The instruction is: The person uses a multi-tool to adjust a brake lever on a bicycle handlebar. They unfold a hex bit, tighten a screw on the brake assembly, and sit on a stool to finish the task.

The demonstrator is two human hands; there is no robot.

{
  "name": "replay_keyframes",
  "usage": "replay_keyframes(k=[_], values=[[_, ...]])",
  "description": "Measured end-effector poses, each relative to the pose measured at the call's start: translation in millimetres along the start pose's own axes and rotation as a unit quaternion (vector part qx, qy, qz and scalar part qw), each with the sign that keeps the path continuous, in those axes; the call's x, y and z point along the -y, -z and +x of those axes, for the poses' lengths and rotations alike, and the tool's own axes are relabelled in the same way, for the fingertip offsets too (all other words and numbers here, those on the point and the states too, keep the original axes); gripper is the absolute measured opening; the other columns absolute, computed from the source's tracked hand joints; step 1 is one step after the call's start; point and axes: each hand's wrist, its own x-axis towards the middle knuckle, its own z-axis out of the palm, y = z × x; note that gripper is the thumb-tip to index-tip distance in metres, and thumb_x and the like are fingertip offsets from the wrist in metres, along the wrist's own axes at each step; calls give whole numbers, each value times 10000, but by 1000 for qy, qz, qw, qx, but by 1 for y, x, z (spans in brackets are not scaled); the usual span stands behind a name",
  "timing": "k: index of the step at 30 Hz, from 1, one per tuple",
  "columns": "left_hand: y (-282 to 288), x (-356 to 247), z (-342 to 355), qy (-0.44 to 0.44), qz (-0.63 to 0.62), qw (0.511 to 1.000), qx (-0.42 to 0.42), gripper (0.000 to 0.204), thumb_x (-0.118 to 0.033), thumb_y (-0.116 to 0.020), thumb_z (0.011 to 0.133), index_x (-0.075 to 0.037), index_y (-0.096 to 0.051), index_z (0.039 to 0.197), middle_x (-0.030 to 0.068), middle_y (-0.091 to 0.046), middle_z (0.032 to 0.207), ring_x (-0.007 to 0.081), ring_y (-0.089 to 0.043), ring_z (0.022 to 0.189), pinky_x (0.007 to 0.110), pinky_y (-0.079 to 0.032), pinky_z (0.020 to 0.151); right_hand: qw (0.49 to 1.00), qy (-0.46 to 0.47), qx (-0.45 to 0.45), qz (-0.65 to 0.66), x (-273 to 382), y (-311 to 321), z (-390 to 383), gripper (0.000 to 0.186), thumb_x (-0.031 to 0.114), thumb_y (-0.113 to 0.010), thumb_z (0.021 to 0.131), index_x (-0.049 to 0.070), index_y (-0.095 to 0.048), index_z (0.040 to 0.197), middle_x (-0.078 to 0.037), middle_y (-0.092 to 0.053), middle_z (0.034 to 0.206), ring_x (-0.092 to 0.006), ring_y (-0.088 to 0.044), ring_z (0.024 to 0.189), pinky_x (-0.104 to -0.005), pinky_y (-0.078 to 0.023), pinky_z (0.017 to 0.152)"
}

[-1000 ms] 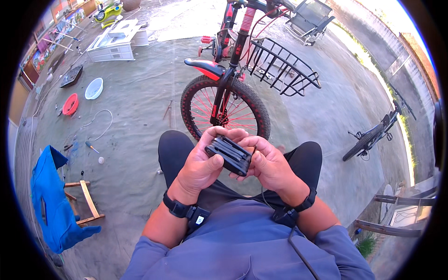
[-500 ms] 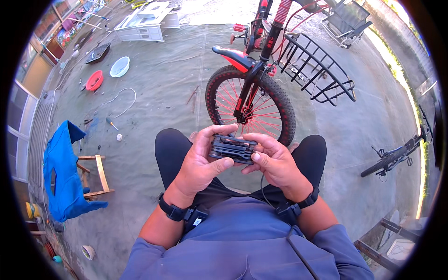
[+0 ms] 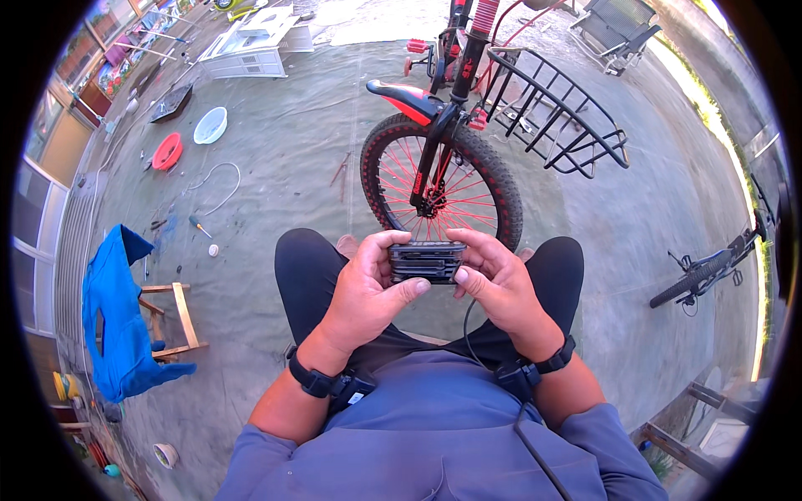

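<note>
Between my knees I hold a black folding multi-tool (image 3: 424,265), its several dark bits folded in side by side. My left hand (image 3: 376,282) grips its left end, thumb on the near side and fingers over the far side. The right end is pinched by my right hand (image 3: 494,280), its thumb along the near edge. Just beyond my hands stands a bicycle's front wheel (image 3: 506,194), with a black knobby tyre and red spokes. A black fork and a red-and-black mudguard (image 3: 405,102) sit above it. My fingers partly hide the tool's ends.
A black wire basket (image 3: 558,113) juts out at the bicycle's front. Leftward, a blue cloth (image 3: 117,326) drapes a wooden stool (image 3: 185,316); a screwdriver (image 3: 199,225), red basin (image 3: 168,152) and white basin (image 3: 210,125) lie farther off. Another bicycle (image 3: 706,275) lies at the right.
The multi-tool has turned slightly and sits more level, with its top face tilted into view. Both hands shifted a little with it and keep hold. The view has moved slightly.
</note>
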Motion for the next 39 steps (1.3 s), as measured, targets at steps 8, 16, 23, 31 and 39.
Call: replay_keyframes(k=[8, 16, 23, 31, 39], values=[[3, 7, -2, -12, 22, 1000, 19, 596, -57, -789, 853, -9, -444, 1337, 101, -644, 1126, 128, -654, 999, 273, -562, 851, 989, -37, 25, 140, -24, 12, -1, 652, 214, -741, 917, 2, -434, 1452, -83, -640, 1229, -145, -627, 1051, -282, -543, 810], [0, 16, -1, 11, -38, 999, 27, 516, -46, -722, 909, 19, -439, 1336, 119, -615, 1192, 148, -628, 1082, 300, -553, 911, 998, 51, 34, -33, -12, 3, -4, 682, 76, -789, 837, 9, -468, 1435, -72, -595, 1259, -142, -618, 1048, -285, -527, 859], [-9, 10, 3, 141, -147, 975, 89, 441, -150, -654, 976, 22, -451, 1328, 120, -569, 1235, 183, -609, 1106, 342, -587, 884, 923, 149, 49, -351, 10, 6, -2, 669, 44, -872, 662, 79, -621, 1281, -68, -595, 1103, -181, -620, 992, -298, -543, 766], [-8, 3, 5, 202, -72, 965, 151, 417, -189, -612, 1001, 35, -470, 1323, 124, -567, 1240, 177, -616, 1095, 338, -608, 853, 905, 222, 78, -353, 6, 11, -4, 640, 87, -894, 638, 35, -635, 1221, -111, -642, 1152, -233, -641, 990, -333, -553, 813], [-1, 7, 0, 184, -191, 944, 195, 627, -203, -629, 921, 44, -399, 1450, 189, -542, 1347, 269, -609, 1191, 399, -581, 937, 945, 149, 90, -277, 17, 19, -7, 586, 66, -866, 679, 23, -632, 1215, -101, -643, 1151, -232, -643, 1083, -337, -574, 916]])
